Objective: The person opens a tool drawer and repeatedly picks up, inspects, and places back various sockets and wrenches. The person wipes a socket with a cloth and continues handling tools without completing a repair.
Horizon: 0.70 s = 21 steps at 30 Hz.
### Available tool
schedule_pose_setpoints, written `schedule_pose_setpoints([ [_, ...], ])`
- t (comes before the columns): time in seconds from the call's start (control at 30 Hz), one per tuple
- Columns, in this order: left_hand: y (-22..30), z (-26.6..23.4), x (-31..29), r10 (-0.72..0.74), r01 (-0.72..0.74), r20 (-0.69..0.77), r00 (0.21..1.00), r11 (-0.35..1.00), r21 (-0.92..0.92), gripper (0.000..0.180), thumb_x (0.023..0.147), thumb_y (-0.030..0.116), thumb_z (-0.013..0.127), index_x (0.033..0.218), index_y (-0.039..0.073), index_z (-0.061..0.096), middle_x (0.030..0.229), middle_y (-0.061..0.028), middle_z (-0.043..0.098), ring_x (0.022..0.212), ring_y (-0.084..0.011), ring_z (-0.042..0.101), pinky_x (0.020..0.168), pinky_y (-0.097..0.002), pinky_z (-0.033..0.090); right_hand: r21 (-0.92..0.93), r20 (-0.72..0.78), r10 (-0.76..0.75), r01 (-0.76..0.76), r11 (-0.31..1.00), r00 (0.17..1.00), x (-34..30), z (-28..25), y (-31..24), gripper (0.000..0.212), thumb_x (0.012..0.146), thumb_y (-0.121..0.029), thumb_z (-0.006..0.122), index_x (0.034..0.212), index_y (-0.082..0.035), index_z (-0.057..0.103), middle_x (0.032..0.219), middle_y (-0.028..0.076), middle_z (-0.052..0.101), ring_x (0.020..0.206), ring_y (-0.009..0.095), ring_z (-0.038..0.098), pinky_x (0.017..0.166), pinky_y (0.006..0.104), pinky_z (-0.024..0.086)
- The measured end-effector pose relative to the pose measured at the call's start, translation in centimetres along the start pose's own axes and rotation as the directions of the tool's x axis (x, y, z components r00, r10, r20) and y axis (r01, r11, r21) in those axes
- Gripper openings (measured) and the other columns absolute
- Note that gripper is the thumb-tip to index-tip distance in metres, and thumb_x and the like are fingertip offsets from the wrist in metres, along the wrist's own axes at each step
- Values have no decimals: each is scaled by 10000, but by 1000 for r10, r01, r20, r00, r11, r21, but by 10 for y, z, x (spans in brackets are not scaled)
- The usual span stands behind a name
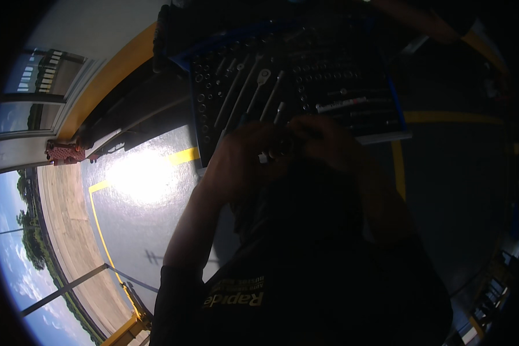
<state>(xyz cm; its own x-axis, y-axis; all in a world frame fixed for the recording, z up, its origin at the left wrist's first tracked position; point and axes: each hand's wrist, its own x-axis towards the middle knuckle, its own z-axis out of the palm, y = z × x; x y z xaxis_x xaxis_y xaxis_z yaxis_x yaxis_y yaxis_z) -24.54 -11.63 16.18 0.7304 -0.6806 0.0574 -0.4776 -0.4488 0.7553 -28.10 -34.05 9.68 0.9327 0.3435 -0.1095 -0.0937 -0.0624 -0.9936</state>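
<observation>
My left hand (245, 153) and my right hand (327, 140) meet in front of my body, over the near edge of an open tool drawer (399, 92) with blue sides. Both have curled fingers, drawn close together. A small shiny metal piece (263, 157) shows at the fingers of my left hand, too dark to name. What my right fingers hold is hidden in shadow. Beyond my hands, a ratchet (263, 77) lies in the drawer's dark tray among long bars, with sockets (200, 77) in rows along the left and others (328, 76) to the right.
Another person's forearm (421, 20) reaches in at the top right. Yellow lines (101, 230) mark the grey floor, which glares with sunlight at left. A pinkish-red perforated object (65, 152) stands by the wall, and a yellow metal frame (127, 328) at lower left.
</observation>
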Motion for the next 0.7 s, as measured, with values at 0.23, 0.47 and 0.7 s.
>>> schedule_pose_setpoints([
  [0.23,-6,-1,1,-22,22,46,999,1000,-6,303,825,75,817,1120,64,750,925,-74,727,853,-184,717,747,-320,576,87,8,228,-228,970,974,2,3,-12,329,1012,-208,564,1258,-15,669,1105,101,704,1031,190,663,936,358,528],
  [0.47,-14,-2,1,21,-20,118,993,1000,-10,295,861,136,809,1139,82,727,1033,-93,722,935,-211,725,812,-364,595,88,127,308,-320,943,943,8,-7,-17,549,936,-188,601,1440,28,561,1277,156,681,1167,227,654,1027,358,510],
  [0.7,-17,3,1,-15,15,19,1000,1000,-14,310,860,51,800,1162,80,732,1037,-90,731,918,-195,722,833,-344,593,-65,-4,250,-250,966,968,10,0,-4,359,902,-150,614,1231,-17,672,1082,79,699,1015,167,651,920,349,519],
])
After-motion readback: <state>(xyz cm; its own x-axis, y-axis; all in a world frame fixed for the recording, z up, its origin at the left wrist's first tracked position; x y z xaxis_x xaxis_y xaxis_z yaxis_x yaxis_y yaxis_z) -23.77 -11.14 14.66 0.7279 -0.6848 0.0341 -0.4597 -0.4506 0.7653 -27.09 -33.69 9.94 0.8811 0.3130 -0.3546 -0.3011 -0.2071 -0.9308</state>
